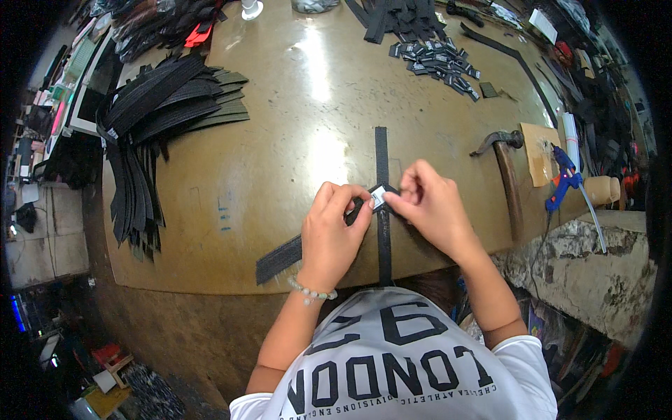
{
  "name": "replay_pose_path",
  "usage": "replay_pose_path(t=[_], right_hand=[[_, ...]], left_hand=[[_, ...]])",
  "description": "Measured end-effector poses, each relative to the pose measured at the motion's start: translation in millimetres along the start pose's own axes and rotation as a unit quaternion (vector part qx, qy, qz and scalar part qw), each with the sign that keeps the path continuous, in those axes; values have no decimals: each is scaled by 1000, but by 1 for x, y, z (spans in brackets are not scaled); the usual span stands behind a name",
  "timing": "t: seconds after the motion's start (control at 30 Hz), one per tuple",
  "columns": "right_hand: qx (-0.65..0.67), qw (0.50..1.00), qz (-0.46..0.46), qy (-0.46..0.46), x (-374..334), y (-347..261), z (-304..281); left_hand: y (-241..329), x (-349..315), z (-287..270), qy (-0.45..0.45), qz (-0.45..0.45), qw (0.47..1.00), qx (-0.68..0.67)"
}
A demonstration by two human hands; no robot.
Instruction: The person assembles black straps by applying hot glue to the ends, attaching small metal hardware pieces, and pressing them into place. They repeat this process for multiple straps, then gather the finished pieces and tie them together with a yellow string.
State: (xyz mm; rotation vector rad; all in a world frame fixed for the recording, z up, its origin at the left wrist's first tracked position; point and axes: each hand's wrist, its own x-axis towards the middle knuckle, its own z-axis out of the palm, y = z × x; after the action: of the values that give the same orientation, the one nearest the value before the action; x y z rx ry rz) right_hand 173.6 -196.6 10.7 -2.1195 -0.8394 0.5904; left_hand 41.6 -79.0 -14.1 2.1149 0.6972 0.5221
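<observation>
A wide black strap [281, 260] runs up from the lower left and passes under my left hand [330, 227]. My left fingers and thumb are closed around it, near its upper end. A small white label [379, 197] lies on that end, between my two hands. My right hand [435, 208] is bent over the label, its thumb at the label's right edge and its fingers curled in. Beneath, a narrow black strip [382, 155] lies straight up and down the table and crosses under the strap.
Stacks of black straps [175, 94] spread over the table's left side. Small dark labels [437, 64] are heaped at the far right, below more black strips [402, 21]. A hammer [507, 168] and a blue glue gun [562, 178] lie to the right.
</observation>
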Motion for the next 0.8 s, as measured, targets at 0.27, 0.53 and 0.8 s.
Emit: replay_pose_path(t=[0.27, 0.53, 0.8], right_hand=[[-94, 981, 2, -167, -51, -17, 1], [17, 969, -239, -54, 24, 21, -7], [96, 983, -112, -106, 38, 21, -1]], left_hand=[[-2, -2, 2, -4, 5, 1000, 0], [-2, -3, 0, -9, 13, 1000, 4], [2, -4, 3, 12, 1, 1000, 4]])
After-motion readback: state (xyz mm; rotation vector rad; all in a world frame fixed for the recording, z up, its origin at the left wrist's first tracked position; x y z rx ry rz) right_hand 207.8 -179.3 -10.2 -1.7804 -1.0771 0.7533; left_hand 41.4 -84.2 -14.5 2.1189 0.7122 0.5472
